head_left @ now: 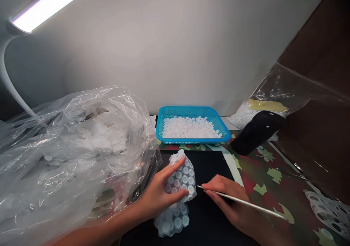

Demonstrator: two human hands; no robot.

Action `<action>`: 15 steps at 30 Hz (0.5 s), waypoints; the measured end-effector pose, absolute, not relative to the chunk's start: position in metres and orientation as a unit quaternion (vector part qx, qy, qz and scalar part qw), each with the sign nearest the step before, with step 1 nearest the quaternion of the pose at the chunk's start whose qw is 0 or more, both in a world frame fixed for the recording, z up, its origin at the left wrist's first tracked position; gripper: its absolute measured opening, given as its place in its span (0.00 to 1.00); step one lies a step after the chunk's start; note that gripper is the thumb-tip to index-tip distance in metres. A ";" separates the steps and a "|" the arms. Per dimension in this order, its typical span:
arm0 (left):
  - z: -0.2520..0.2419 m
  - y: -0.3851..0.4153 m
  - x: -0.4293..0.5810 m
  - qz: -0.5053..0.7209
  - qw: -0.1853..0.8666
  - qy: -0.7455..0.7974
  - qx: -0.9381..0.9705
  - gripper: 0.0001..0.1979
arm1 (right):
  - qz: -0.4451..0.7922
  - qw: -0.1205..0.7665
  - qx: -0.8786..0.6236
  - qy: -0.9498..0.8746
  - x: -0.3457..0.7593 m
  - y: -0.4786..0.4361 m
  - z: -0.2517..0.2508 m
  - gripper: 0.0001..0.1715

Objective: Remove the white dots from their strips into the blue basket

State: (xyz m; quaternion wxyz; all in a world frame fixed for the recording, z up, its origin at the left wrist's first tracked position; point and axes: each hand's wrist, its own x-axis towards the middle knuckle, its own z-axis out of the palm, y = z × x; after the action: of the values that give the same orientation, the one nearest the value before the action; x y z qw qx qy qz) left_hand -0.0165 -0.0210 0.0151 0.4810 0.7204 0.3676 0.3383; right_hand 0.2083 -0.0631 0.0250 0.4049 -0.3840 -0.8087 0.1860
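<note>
- Crinkled clear bag [51,187] is filling the lower left of the frame, nearest the camera.
- At lower centre, the left hand [160,191] is gripping the white cap sheet [185,179]; thumb and index finger are lying apart across its face, the sheet projecting right of the palm.
- Right of it, the right hand [229,196] is pinching a thin rod [254,203], its tip pointing at the sheet's right edge; contact is unclear.
- Below, a second cap sheet [177,222] is resting on black matting [212,220].
</note>
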 end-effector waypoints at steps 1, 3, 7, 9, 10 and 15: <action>0.015 -0.021 -0.017 0.336 0.481 0.367 0.721 0.36 | 0.190 0.404 -0.379 -0.811 0.209 -0.063 0.024 0.15; 0.015 -0.021 -0.017 0.332 0.482 0.366 0.723 0.36 | 0.197 0.403 -0.367 -0.815 0.209 -0.064 0.021 0.17; 0.016 -0.021 -0.017 0.328 0.481 0.364 0.727 0.36 | 0.200 0.395 -0.355 -0.823 0.210 -0.065 0.017 0.20; 0.017 -0.021 -0.016 0.331 0.480 0.365 0.726 0.36 | 0.194 0.389 -0.357 -0.827 0.210 -0.064 0.016 0.20; 0.017 -0.021 -0.016 0.331 0.480 0.364 0.726 0.36 | 0.192 0.384 -0.359 -0.829 0.210 -0.063 0.015 0.19; 0.017 -0.022 -0.015 0.329 0.486 0.359 0.726 0.36 | 0.203 0.351 -0.374 -0.834 0.204 -0.057 0.013 0.14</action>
State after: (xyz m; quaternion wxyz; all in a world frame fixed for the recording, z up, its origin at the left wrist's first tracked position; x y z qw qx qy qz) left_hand -0.0152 -0.0219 0.0175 0.4857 0.7256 0.3594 0.3294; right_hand 0.2039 -0.0575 0.0125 0.3513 -0.3735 -0.8342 0.2030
